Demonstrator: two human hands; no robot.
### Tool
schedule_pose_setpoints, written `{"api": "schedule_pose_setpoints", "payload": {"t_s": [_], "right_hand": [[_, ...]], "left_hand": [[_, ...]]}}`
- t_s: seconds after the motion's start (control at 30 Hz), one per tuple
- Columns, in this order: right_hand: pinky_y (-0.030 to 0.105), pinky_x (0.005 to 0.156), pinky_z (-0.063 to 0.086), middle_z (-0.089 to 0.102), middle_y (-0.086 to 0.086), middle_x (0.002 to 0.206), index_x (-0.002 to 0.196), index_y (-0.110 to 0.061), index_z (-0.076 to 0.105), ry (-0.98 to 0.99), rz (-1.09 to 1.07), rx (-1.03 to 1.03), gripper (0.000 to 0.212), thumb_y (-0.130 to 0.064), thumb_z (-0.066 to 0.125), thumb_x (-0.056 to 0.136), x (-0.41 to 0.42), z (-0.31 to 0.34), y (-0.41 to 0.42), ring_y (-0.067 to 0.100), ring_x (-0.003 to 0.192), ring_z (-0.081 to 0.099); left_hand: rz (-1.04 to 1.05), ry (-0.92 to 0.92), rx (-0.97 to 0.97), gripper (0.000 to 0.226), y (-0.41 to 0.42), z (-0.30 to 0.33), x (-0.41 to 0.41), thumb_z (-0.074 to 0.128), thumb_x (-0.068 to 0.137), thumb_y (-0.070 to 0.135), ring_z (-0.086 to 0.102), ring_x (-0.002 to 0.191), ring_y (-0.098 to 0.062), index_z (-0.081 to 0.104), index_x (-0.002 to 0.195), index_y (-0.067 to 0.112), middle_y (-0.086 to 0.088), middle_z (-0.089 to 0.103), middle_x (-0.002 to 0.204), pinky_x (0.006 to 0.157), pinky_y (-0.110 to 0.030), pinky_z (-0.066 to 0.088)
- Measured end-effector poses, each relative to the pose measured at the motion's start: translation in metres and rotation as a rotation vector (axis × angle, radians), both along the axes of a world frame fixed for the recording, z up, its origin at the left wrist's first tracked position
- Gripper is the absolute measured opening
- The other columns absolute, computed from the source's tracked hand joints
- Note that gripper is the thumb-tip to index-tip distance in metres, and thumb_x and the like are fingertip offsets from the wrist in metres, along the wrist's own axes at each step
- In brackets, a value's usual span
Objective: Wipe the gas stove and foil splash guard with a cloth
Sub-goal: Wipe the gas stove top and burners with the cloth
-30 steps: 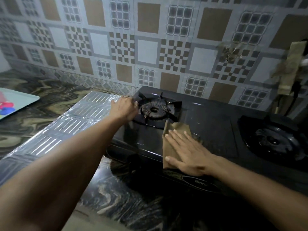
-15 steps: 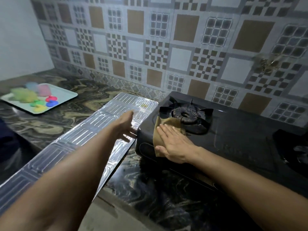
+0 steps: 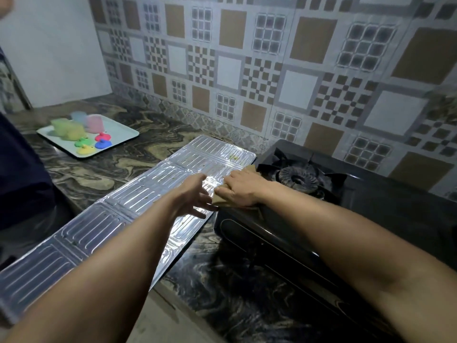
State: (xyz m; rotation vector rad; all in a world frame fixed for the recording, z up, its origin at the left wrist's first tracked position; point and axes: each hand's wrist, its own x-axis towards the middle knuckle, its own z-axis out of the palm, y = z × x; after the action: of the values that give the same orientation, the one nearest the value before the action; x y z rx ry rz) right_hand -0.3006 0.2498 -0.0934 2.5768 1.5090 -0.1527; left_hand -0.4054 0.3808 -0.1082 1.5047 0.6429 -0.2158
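My right hand [image 3: 238, 188] presses one cloth [image 3: 220, 200] flat on the stove's [image 3: 371, 206] edge, while my left hand [image 3: 195, 198] spreads empty over one foil guard [image 3: 103, 219].

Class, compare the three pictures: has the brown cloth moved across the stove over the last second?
Yes. The cloth under the right hand has slid leftward from beside the burner to the stove's left edge, next to the foil splash guard.

The right hand [image 3: 241, 188] has slid the brown cloth [image 3: 223, 202] toward nine o'clock, from beside the burner [image 3: 298, 179] to the stove's [image 3: 383, 206] left edge, partly overhanging it. The left hand [image 3: 195, 195] has left the stove and now hovers, fingers spread, over the foil splash guard [image 3: 118, 214].
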Motion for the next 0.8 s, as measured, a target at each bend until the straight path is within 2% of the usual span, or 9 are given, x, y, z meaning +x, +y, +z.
{"api": "schedule_pose_setpoints", "payload": {"t_s": [0.13, 0.27, 0.37, 0.47, 0.57, 0.7, 0.8], "right_hand": [[0.046, 0.103, 0.035, 0.061, 0.01, 0.129, 0.122, -0.013, 0.059, 0.024, 0.003, -0.201, 0.072, -0.069, 0.024, 0.092, 0.023, 0.02, 0.023, 0.03, 0.117, 0.054], [0.039, 0.091, 0.045, 0.061, 0.008, 0.123, 0.121, -0.01, 0.061, 0.104, 0.005, -0.374, 0.074, -0.071, 0.036, 0.088, 0.041, 0.032, 0.046, 0.029, 0.106, 0.056], [0.033, 0.074, 0.046, 0.06, 0.003, 0.118, 0.122, -0.014, 0.06, 0.187, 0.108, -0.539, 0.066, -0.066, 0.055, 0.082, 0.055, 0.045, 0.042, 0.023, 0.102, 0.056], [0.026, 0.06, 0.042, 0.064, -0.002, 0.095, 0.105, -0.015, 0.063, 0.208, 0.205, -0.48, 0.049, -0.054, 0.073, 0.076, 0.072, 0.04, 0.037, 0.019, 0.088, 0.057], [0.025, 0.059, 0.041, 0.065, 0.003, 0.089, 0.102, -0.008, 0.067, 0.197, 0.208, -0.447, 0.05, -0.048, 0.076, 0.075, 0.091, 0.041, 0.045, 0.018, 0.078, 0.054], [0.027, 0.058, 0.041, 0.059, 0.001, 0.068, 0.09, -0.007, 0.066, 0.211, 0.088, -0.481, 0.044, -0.047, 0.077, 0.074, 0.129, 0.048, 0.053, 0.017, 0.062, 0.049], [0.03, 0.072, 0.044, 0.06, 0.0, 0.073, 0.092, -0.007, 0.069, 0.218, 0.048, -0.467, 0.047, -0.048, 0.077, 0.072, 0.156, 0.048, 0.054, 0.019, 0.073, 0.052]], "left_hand": [[-0.008, 0.013, 0.034, 0.052, 0.002, -0.003, 0.005, 0.022, 0.098, 0.038, 0.067, 0.096, -0.031, 0.045, 0.123, -0.002, -0.02, 0.069, 0.103, 0.088, -0.045, 0.045], [-0.02, 0.031, 0.074, 0.032, 0.005, 0.0, 0.014, 0.032, 0.093, 0.022, 0.07, 0.088, -0.031, 0.048, 0.113, 0.004, -0.016, 0.073, 0.084, 0.09, -0.046, 0.047], [-0.048, 0.061, 0.09, 0.032, 0.005, 0.003, 0.017, 0.029, 0.089, 0.014, 0.07, 0.086, -0.03, 0.049, 0.113, 0.004, -0.01, 0.073, 0.07, 0.087, -0.045, 0.048], [-0.06, 0.089, 0.093, 0.035, 0.007, 0.005, 0.021, 0.026, 0.089, 0.013, 0.07, 0.089, -0.033, 0.051, 0.112, 0.003, -0.013, 0.074, 0.075, 0.091, -0.049, 0.048], [-0.023, 0.111, 0.116, 0.029, 0.008, 0.007, 0.025, 0.029, 0.092, 0.016, 0.07, 0.091, -0.036, 0.052, 0.106, 0.005, -0.021, 0.074, 0.089, 0.091, -0.049, 0.048], [0.034, 0.124, 0.183, 0.032, 0.0, 0.007, 0.039, 0.035, 0.094, 0.02, 0.067, 0.079, -0.031, 0.053, 0.115, 0.003, -0.016, 0.069, 0.08, 0.086, -0.046, 0.049], [0.07, 0.092, 0.204, 0.03, -0.008, 0.005, 0.053, 0.041, 0.095, 0.023, 0.06, 0.076, -0.026, 0.054, 0.114, 0.004, -0.012, 0.063, 0.084, 0.081, -0.04, 0.048]]}}
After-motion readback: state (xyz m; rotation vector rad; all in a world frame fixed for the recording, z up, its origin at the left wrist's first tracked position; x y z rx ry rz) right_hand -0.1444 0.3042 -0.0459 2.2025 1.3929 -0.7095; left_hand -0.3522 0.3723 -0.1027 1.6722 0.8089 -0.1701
